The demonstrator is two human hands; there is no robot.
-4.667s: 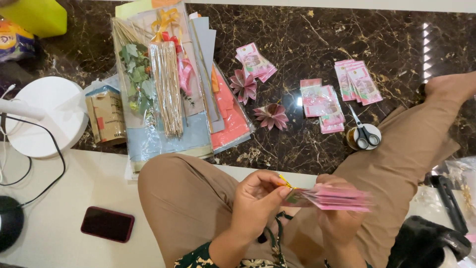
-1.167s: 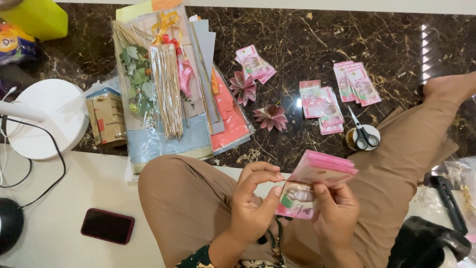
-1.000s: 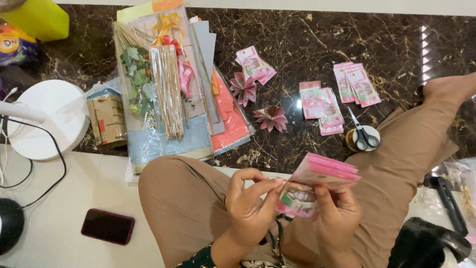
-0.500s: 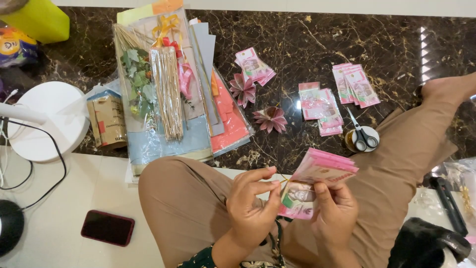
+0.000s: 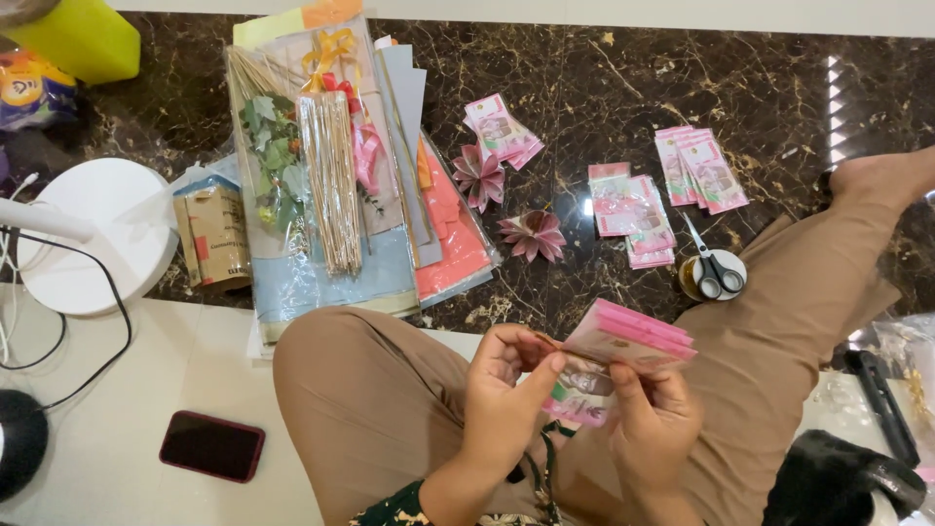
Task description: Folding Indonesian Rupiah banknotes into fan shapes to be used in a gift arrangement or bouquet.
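My left hand [image 5: 506,394] and my right hand [image 5: 654,419] hold a pleated pink paper note [image 5: 623,346] over my lap, low in the head view. The folded top edge fans out above the right fingers, while the left thumb and fingers pinch its left end. Beyond my knees, on the dark marble floor, lie two folded pink paper flowers [image 5: 479,175] [image 5: 534,234] and three small stacks of pink notes [image 5: 502,131] [image 5: 631,212] [image 5: 701,168].
A bundle of wooden sticks [image 5: 329,180], green leaves, ribbons and coloured sheets lies at the upper left. Scissors [image 5: 716,268] rest on a tape roll by my right leg. A dark phone [image 5: 212,445], a white lamp base [image 5: 83,234] with cables and a small cardboard box [image 5: 214,234] sit to the left.
The pleated note, held flat and low 4.7 s ago, was lifted and turned upright. Over the last second both hands have only shifted slightly while working its folds.
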